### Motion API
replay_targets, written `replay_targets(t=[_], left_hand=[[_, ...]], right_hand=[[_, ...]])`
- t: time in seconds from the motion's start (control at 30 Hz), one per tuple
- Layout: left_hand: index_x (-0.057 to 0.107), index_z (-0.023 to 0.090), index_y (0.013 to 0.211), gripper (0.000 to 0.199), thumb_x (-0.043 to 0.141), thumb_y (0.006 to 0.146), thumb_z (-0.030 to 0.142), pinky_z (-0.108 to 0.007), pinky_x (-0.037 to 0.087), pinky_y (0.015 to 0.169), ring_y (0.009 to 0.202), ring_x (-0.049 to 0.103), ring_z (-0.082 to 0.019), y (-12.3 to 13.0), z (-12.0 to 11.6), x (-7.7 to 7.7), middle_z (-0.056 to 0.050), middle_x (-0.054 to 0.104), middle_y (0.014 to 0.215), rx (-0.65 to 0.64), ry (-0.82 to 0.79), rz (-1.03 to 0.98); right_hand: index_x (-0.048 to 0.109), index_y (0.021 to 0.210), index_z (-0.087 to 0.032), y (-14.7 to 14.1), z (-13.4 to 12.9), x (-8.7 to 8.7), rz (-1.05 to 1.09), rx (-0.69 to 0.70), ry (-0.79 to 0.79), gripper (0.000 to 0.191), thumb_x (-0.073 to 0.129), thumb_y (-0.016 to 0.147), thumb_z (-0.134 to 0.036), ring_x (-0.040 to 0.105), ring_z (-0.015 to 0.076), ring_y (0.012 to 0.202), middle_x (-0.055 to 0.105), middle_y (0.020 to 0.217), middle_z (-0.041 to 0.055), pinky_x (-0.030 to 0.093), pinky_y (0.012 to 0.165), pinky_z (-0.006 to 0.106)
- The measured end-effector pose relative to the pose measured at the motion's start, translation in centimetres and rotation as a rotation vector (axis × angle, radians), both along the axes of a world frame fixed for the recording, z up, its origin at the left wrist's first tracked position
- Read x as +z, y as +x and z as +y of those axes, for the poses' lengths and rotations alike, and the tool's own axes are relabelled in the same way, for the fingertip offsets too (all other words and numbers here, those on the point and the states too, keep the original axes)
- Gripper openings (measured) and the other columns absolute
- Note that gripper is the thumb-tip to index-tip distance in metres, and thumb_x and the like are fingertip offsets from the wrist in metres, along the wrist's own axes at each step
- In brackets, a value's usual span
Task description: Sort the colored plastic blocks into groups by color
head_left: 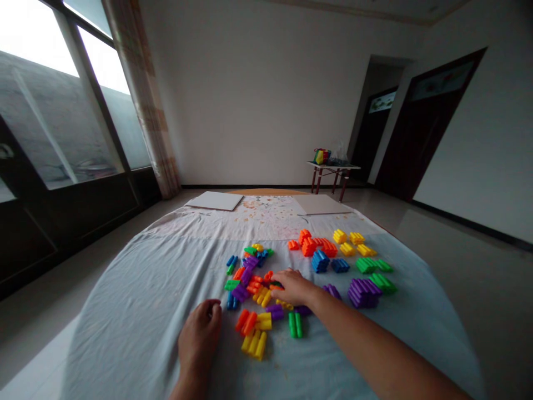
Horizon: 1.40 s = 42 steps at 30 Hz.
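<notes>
The mixed pile of plastic blocks (245, 275) lies just to the left of the right hand (295, 287) and partly under its fingers. This hand reaches in from the right with bent fingers; the fingertips are hidden among orange and green pieces, so I cannot tell if they pinch one. A purple block (302, 310) is partly covered by its wrist. The left hand (202, 325) rests, loosely curled, just left of the pile; its palm is turned away, and I cannot tell if the fingers are pressed together.

Beyond the right hand and to its right are orange blocks (308, 246), yellow blocks (347, 249), blue blocks (320, 261) and green blocks (366, 265). Further right of its wrist stands a purple stack (364, 293). Far ahead of both hands, two flat boards (216, 200) lie on the cloth (137, 311), their surfaces hard to make out.
</notes>
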<state>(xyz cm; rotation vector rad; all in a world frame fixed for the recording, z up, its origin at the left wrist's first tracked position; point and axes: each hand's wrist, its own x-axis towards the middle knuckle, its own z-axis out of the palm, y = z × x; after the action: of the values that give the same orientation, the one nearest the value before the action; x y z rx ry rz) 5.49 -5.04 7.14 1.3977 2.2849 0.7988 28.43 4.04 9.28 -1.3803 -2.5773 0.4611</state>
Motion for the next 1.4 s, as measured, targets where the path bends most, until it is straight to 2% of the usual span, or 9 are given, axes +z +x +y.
replay_targets(t=[0.17, 0.4, 0.57, 0.67, 0.77, 0.87, 0.97, 1.13, 1.4], left_hand=[[0.064, 0.024, 0.095, 0.034, 0.038, 0.081, 0.040, -0.026, 0.043, 0.066, 0.090, 0.061, -0.020, -0.1, 0.1, -0.4, -0.004, 0.069, 0.094, 0.002, 0.043, 0.006], [0.064, 0.024, 0.095, 0.034, 0.037, 0.081, 0.039, -0.026, 0.043, 0.066, 0.088, 0.062, -0.019, 0.0, 0.0, -0.4, -0.004, 0.069, 0.094, 0.005, 0.042, 0.005], [0.064, 0.023, 0.094, 0.033, 0.038, 0.082, 0.038, -0.025, 0.043, 0.066, 0.085, 0.062, -0.018, -0.1, -0.1, -0.5, -0.004, 0.070, 0.092, -0.006, 0.071, 0.021], [0.064, 0.023, 0.093, 0.033, 0.038, 0.081, 0.038, -0.024, 0.043, 0.065, 0.085, 0.062, -0.018, -0.1, -0.1, -0.5, -0.003, 0.070, 0.091, -0.004, 0.073, 0.016], [0.064, 0.023, 0.094, 0.033, 0.038, 0.081, 0.038, -0.025, 0.042, 0.066, 0.085, 0.062, -0.018, -0.1, -0.2, -0.3, -0.004, 0.069, 0.092, -0.016, 0.068, 0.003], [0.064, 0.023, 0.094, 0.032, 0.038, 0.081, 0.038, -0.025, 0.042, 0.067, 0.084, 0.062, -0.018, 0.0, -0.2, -0.3, -0.004, 0.069, 0.092, -0.007, 0.060, -0.005], [0.064, 0.024, 0.093, 0.032, 0.039, 0.081, 0.039, -0.025, 0.042, 0.065, 0.085, 0.062, -0.018, 0.0, -0.1, -0.4, -0.003, 0.070, 0.091, 0.007, 0.055, -0.003], [0.064, 0.024, 0.092, 0.031, 0.039, 0.081, 0.038, -0.025, 0.042, 0.065, 0.083, 0.062, -0.017, 0.1, -0.1, -0.4, -0.003, 0.069, 0.091, -0.003, 0.070, -0.001], [0.064, 0.024, 0.093, 0.033, 0.037, 0.081, 0.039, -0.026, 0.041, 0.066, 0.087, 0.061, -0.019, 0.0, 0.0, -0.5, -0.004, 0.069, 0.092, 0.007, 0.054, 0.002]], right_hand=[[0.065, 0.092, -0.021, -1.2, -0.1, 0.1, 0.130, -0.125, 0.180, 0.018, 0.056, 0.078, -0.026, 0.053, 0.0215, 0.103, 0.067, 0.099, 0.0041, 0.037, 0.088, 0.033], [0.054, 0.123, -0.020, -4.1, -0.1, -1.0, 0.217, 0.088, 0.200, 0.048, 0.058, 0.079, -0.038, 0.043, 0.0241, 0.120, 0.051, 0.132, 0.0081, 0.030, 0.101, 0.039], [0.046, 0.130, -0.021, -5.6, 1.0, -0.7, 0.118, 0.175, 0.192, 0.048, 0.049, 0.085, -0.039, 0.031, 0.0253, 0.131, 0.042, 0.140, 0.0070, 0.025, 0.104, 0.044], [0.049, 0.126, -0.022, -5.8, 1.5, -0.1, 0.060, 0.209, 0.182, 0.044, 0.051, 0.084, -0.036, 0.042, 0.0244, 0.122, 0.048, 0.135, 0.0068, 0.032, 0.098, 0.042], [0.058, 0.111, -0.020, -5.1, 1.5, 0.4, 0.017, 0.194, 0.208, 0.034, 0.056, 0.081, -0.037, 0.054, 0.0235, 0.105, 0.061, 0.116, 0.0080, 0.037, 0.090, 0.038], [0.064, 0.096, -0.019, -4.0, 1.4, 0.9, -0.014, 0.195, 0.202, 0.026, 0.058, 0.080, -0.039, 0.057, 0.0228, 0.097, 0.067, 0.097, 0.0065, 0.037, 0.086, 0.036], [0.065, 0.090, -0.020, -3.3, 1.3, 1.1, 0.001, 0.168, 0.183, 0.024, 0.057, 0.081, -0.041, 0.057, 0.0214, 0.093, 0.068, 0.091, 0.0050, 0.036, 0.084, 0.034], [0.066, 0.094, -0.020, -3.1, 0.9, 0.4, 0.087, 0.082, 0.183, 0.021, 0.054, 0.083, -0.035, 0.057, 0.0198, 0.096, 0.068, 0.095, 0.0050, 0.036, 0.085, 0.032], [0.066, 0.100, -0.022, -1.2, 0.0, 0.6, 0.155, 0.107, 0.080, 0.024, 0.055, 0.079, -0.027, 0.058, 0.0184, 0.092, 0.069, 0.091, 0.0031, 0.040, 0.082, 0.029]])
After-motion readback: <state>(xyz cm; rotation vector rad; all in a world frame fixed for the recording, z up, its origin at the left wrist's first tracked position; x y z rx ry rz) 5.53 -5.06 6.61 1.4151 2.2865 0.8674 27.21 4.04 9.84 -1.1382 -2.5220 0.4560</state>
